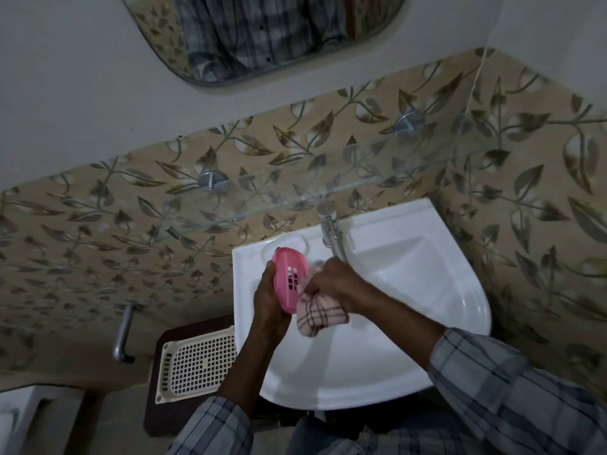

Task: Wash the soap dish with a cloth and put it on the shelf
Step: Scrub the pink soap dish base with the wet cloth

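Observation:
A pink soap dish (289,277) with slots in its base is held on edge over the left side of the white sink (410,290). My left hand (271,302) grips it from the left and below. My right hand (331,284) is closed on a pale checked cloth (320,315), pressed against the dish's right side; part of the cloth hangs down below my fist. A glass shelf (328,195) runs along the tiled wall above the sink, held by two round metal brackets.
A chrome tap (331,231) stands at the sink's back edge, right beside my hands. A cream perforated tray (197,366) lies on a dark stool left of the sink. A metal pipe (123,333) sticks out of the wall. A mirror (262,34) hangs above.

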`<state>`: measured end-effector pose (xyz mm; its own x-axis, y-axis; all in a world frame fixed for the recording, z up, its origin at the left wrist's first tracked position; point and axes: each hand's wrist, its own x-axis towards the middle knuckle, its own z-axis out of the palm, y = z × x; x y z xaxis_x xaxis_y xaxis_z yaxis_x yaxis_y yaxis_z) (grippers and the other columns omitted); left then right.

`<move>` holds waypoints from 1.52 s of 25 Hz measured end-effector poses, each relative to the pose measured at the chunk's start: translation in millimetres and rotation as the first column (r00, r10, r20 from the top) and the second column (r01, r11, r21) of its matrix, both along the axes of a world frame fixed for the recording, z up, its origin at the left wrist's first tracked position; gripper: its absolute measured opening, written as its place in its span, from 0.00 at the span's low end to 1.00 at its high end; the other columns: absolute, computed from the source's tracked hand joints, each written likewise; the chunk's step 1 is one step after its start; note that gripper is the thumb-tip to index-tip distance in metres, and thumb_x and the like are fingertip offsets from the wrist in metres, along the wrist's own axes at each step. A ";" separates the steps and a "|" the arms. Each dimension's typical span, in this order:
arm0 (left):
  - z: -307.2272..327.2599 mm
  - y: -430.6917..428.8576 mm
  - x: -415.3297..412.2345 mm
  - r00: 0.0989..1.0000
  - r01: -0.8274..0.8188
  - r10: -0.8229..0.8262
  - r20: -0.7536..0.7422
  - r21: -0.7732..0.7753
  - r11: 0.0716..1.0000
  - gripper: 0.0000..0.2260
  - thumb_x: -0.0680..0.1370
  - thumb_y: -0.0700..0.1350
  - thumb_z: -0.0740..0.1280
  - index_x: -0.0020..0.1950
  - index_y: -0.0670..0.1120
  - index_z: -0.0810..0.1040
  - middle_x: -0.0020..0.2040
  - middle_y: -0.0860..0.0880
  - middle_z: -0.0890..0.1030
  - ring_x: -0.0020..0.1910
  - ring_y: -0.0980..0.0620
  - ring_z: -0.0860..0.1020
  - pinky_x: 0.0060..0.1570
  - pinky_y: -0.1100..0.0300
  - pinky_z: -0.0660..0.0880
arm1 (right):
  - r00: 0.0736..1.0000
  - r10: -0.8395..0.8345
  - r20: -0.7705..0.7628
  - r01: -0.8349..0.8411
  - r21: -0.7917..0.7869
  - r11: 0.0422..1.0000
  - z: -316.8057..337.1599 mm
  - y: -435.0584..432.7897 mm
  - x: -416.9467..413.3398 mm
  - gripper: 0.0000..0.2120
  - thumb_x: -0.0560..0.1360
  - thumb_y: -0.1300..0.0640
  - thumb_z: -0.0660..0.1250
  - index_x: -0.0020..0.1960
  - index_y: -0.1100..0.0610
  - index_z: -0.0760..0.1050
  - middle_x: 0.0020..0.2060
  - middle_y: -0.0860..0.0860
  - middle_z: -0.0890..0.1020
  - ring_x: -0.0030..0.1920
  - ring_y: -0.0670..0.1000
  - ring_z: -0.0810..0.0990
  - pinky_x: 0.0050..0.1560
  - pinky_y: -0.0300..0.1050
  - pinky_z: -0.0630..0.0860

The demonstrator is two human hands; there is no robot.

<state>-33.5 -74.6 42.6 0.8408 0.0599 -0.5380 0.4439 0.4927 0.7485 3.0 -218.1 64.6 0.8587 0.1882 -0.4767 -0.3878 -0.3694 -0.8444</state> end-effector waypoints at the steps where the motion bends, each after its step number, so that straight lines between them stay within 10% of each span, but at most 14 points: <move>1: 1.0 -0.7 2.5 1.000 0.009 -0.010 0.008 0.028 1.000 0.21 0.83 0.56 0.56 0.66 0.43 0.74 0.55 0.39 0.83 0.56 0.40 0.81 0.58 0.43 0.77 | 0.993 -0.119 0.008 0.118 0.025 0.993 2.9 -1.3 9.0 0.12 0.66 0.62 0.74 0.49 0.64 0.81 0.44 0.57 0.86 0.46 0.56 0.85 0.50 0.50 0.83; 5: -2.1 -9.4 6.4 0.999 0.022 -0.023 -0.029 -0.024 0.999 0.17 0.84 0.52 0.55 0.57 0.43 0.79 0.45 0.44 0.87 0.43 0.46 0.86 0.44 0.53 0.82 | 0.826 0.049 0.562 0.115 -0.252 0.961 6.8 18.4 7.8 0.10 0.71 0.65 0.69 0.52 0.63 0.80 0.48 0.59 0.83 0.50 0.59 0.81 0.52 0.49 0.79; 9: 7.5 14.7 15.9 0.988 0.049 -0.080 -0.136 -0.212 0.976 0.20 0.80 0.54 0.61 0.54 0.37 0.78 0.41 0.37 0.85 0.39 0.41 0.85 0.40 0.50 0.83 | 0.234 0.416 0.879 -0.333 -0.330 0.884 -26.7 3.9 -32.9 0.17 0.67 0.69 0.71 0.55 0.62 0.81 0.51 0.58 0.82 0.52 0.60 0.78 0.53 0.50 0.73; 12: 7.5 26.0 8.6 0.958 0.176 -0.222 -0.180 -0.242 0.954 0.24 0.76 0.55 0.63 0.62 0.37 0.76 0.50 0.36 0.84 0.44 0.38 0.83 0.43 0.48 0.82 | -0.126 0.573 0.810 -0.376 -0.573 0.728 -34.2 -37.0 2.8 0.09 0.76 0.64 0.67 0.53 0.62 0.83 0.53 0.60 0.84 0.53 0.60 0.81 0.58 0.55 0.74; 17: 10.7 29.3 18.6 0.963 0.167 -0.220 -0.155 -0.296 0.940 0.24 0.77 0.54 0.62 0.63 0.36 0.75 0.50 0.35 0.83 0.46 0.37 0.82 0.44 0.46 0.83 | 0.112 0.439 0.891 -0.155 -0.421 0.894 -52.6 -16.4 7.6 0.13 0.71 0.68 0.72 0.55 0.62 0.82 0.51 0.61 0.83 0.51 0.62 0.81 0.51 0.58 0.78; 21: 6.0 32.3 12.5 0.955 0.138 -0.195 -0.224 -0.247 0.959 0.25 0.78 0.56 0.61 0.66 0.37 0.74 0.50 0.36 0.83 0.47 0.39 0.81 0.41 0.47 0.83 | -0.005 0.495 0.869 -0.311 -0.472 0.825 -64.9 -5.8 -21.4 0.15 0.72 0.66 0.71 0.59 0.59 0.79 0.54 0.59 0.82 0.53 0.61 0.80 0.53 0.55 0.76; 27: 6.8 31.3 16.6 0.965 0.120 -0.156 -0.209 -0.176 0.977 0.27 0.80 0.57 0.59 0.70 0.38 0.70 0.53 0.36 0.78 0.49 0.40 0.77 0.49 0.47 0.78 | 0.091 0.520 0.849 -0.256 -0.485 0.836 -42.8 -9.3 -24.5 0.14 0.68 0.68 0.72 0.53 0.61 0.83 0.49 0.58 0.84 0.49 0.60 0.81 0.50 0.50 0.79; 31: 11.2 18.6 27.3 0.988 0.077 -0.089 -0.128 -0.099 0.992 0.24 0.80 0.56 0.59 0.57 0.37 0.81 0.51 0.37 0.84 0.49 0.40 0.82 0.52 0.48 0.76 | 0.673 -0.010 0.740 0.072 -0.053 0.996 -13.3 30.0 -32.1 0.15 0.67 0.65 0.73 0.54 0.61 0.81 0.47 0.57 0.85 0.48 0.58 0.83 0.49 0.48 0.82; 33: 15.6 12.1 32.1 0.995 0.075 -0.080 -0.059 -0.084 0.994 0.23 0.81 0.54 0.59 0.48 0.38 0.85 0.47 0.39 0.86 0.47 0.42 0.84 0.50 0.50 0.78 | 0.786 -0.199 0.585 0.257 -0.016 0.966 4.5 45.7 -16.9 0.13 0.70 0.63 0.71 0.54 0.61 0.81 0.47 0.58 0.86 0.48 0.57 0.83 0.50 0.50 0.82; 35: 18.0 12.3 37.3 0.994 0.077 -0.079 -0.077 -0.041 0.996 0.21 0.81 0.54 0.60 0.46 0.39 0.84 0.41 0.41 0.86 0.43 0.43 0.84 0.44 0.54 0.80 | 0.716 -0.088 0.693 0.185 -0.066 0.981 -1.9 49.2 -25.5 0.17 0.67 0.66 0.72 0.56 0.61 0.80 0.50 0.57 0.84 0.51 0.57 0.81 0.52 0.50 0.80; 38: 20.9 19.3 32.4 0.966 0.148 -0.157 -0.206 -0.059 0.987 0.23 0.79 0.58 0.60 0.57 0.38 0.78 0.43 0.38 0.83 0.43 0.42 0.82 0.44 0.52 0.78 | 0.340 0.319 0.885 -0.194 -0.265 0.944 -28.3 11.0 -34.3 0.23 0.62 0.72 0.74 0.56 0.62 0.80 0.50 0.59 0.82 0.51 0.58 0.78 0.53 0.51 0.77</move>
<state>-1.1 -55.3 63.5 0.7065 -0.0865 -0.7024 0.6607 0.4365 0.6107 -31.3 -207.1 36.4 0.6943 0.4902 0.5269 0.7167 -0.4037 -0.5687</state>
